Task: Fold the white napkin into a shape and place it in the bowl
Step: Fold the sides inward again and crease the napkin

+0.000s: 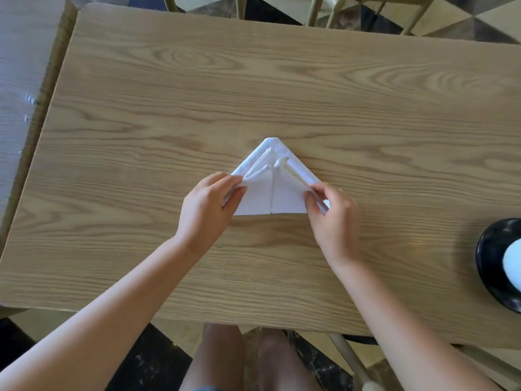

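Note:
The white napkin (275, 190) lies flat in the middle of the wooden table (253, 88), folded into a triangle with its point away from me and a seam down its centre. My left hand (207, 206) pinches the napkin's left corner. At the right corner, my right hand (332, 214) pinches a folded edge between thumb and fingers. A black bowl (492, 261) sits at the table's right edge, partly cut off by the frame, with something white inside it.
A second table (19, 103) adjoins on the left. Chair legs (315, 9) stand beyond the far edge. My knees (242, 359) show below the near edge, over a dark marble floor.

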A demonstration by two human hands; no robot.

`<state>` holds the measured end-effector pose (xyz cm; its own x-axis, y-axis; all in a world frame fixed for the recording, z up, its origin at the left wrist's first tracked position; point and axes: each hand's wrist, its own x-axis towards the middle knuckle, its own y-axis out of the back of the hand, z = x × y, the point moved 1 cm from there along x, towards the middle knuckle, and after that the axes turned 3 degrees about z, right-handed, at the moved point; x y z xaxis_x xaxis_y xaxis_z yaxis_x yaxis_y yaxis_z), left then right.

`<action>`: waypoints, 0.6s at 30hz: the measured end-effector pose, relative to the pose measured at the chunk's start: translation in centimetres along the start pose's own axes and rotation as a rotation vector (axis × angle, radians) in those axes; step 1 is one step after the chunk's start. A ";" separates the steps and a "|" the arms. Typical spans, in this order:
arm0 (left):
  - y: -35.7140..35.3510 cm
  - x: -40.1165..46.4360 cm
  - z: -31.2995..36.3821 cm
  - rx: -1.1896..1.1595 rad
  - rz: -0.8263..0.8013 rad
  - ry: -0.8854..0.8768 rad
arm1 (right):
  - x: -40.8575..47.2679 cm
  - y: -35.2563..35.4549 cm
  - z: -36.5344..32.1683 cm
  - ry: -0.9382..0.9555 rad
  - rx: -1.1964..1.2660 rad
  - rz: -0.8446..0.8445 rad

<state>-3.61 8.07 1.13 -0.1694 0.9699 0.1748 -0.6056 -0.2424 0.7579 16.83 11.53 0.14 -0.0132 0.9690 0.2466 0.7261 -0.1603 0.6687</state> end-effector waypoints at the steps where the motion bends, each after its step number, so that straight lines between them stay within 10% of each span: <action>1: -0.4 0.5 0.0 0.045 -0.007 0.009 | 0.2 -0.4 0.1 0.010 -0.064 0.018; 18: -4.4 2.8 -1.0 0.200 0.028 -0.004 | 2.8 -3.7 2.2 0.103 -0.461 -0.010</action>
<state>-2.20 11.87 -2.36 -0.1811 0.9629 0.1999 -0.4338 -0.2606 0.8625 15.59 15.24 -3.20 -0.1034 0.9510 0.2913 0.3445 -0.2405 0.9075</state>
